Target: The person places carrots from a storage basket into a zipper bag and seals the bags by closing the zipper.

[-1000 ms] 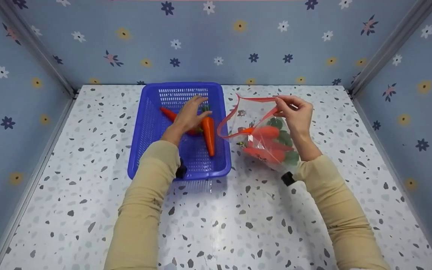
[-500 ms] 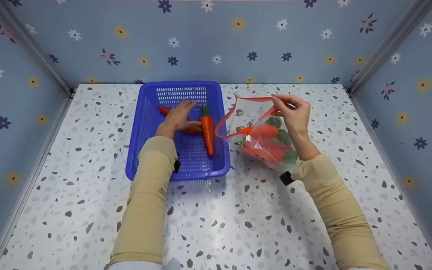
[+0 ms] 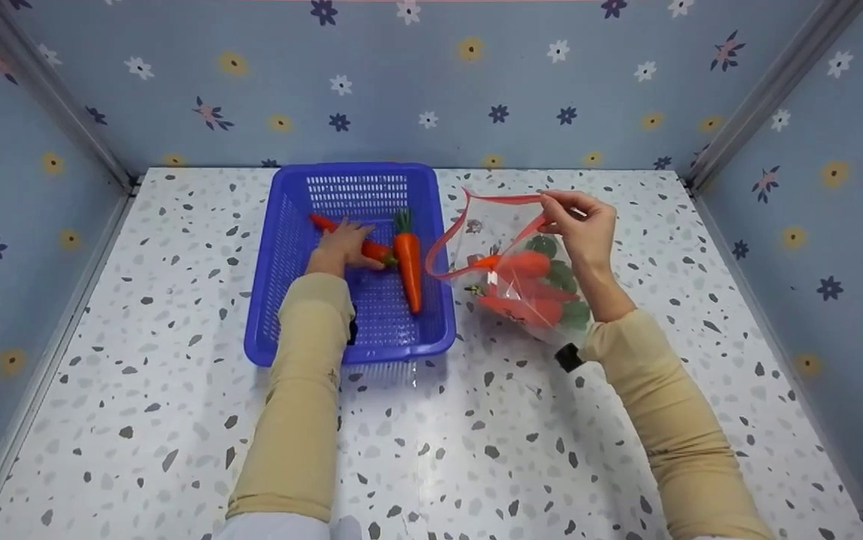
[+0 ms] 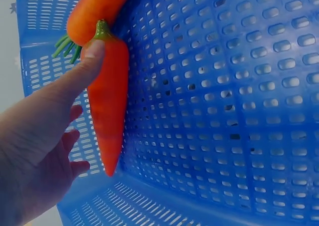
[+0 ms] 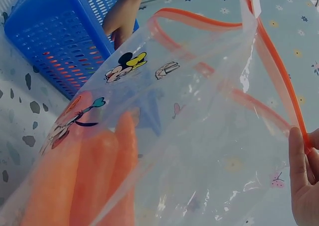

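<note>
In the blue basket (image 3: 443,322), my left hand (image 3: 341,244) is over a red chili pepper (image 4: 107,99). Its thumb (image 4: 92,56) overlaps the stem end, while the other fingertips (image 4: 72,138) lie along one side with a small gap. Beside the pepper lies an orange carrot (image 3: 407,274) with green leaves. My right hand (image 3: 589,229) pinches the red zip rim of a clear plastic zip bag (image 3: 495,232), whose mouth gapes toward the basket. Inside the bag are several orange and red vegetables (image 3: 525,264) and green pieces (image 3: 563,276).
The basket's right wall is close to the bag's mouth. Both are on a white speckled table (image 3: 416,450). Blue flowered panels (image 3: 401,90) enclose the table at the back and sides.
My left hand has moved left, away from beside the carrot and down onto the red chili pepper. The pepper, the carrot and my right hand with the bag have kept their places.
</note>
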`<state>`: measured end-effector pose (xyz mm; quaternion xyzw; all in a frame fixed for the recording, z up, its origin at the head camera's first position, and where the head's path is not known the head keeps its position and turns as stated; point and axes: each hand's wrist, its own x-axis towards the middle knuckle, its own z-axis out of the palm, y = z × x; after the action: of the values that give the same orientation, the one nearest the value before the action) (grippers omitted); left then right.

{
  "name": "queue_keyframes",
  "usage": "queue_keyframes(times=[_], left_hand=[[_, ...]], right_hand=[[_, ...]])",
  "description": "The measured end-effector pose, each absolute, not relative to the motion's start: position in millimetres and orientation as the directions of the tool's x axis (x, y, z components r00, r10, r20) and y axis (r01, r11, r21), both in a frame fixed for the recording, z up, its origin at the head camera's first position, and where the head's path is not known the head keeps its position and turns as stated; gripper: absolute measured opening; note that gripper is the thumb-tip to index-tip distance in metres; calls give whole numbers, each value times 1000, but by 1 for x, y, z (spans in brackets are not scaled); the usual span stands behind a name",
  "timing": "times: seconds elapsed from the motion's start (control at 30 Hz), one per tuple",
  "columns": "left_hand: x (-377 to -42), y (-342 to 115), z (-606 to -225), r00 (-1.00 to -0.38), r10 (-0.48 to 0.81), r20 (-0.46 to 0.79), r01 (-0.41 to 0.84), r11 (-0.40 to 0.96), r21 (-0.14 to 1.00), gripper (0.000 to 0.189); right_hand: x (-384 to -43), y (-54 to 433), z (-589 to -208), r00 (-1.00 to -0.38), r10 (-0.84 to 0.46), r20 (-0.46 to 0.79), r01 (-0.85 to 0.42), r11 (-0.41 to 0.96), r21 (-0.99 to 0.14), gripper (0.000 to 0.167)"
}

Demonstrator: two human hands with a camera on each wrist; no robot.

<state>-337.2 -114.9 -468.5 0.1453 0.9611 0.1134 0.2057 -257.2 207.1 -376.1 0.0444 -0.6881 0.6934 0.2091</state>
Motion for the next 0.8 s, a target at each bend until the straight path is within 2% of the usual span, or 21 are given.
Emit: queue_keyframes(times=[0.33, 0.57, 0.8], left_hand=[[-335, -109, -472, -877, 291, -383, 183, 938, 294, 62], [-332, -106, -467, -883, 296, -365, 202, 941, 273, 56], [-329, -100, -466, -857, 313, -411, 179, 926, 332, 50]], right_hand=[[-257, 206, -375, -914, 246, 322, -328, 16, -945, 21], [-258, 206, -375, -917, 231, 326, -333, 6, -943, 21], [-257, 206, -377, -914, 227, 338, -342, 19, -939, 24]])
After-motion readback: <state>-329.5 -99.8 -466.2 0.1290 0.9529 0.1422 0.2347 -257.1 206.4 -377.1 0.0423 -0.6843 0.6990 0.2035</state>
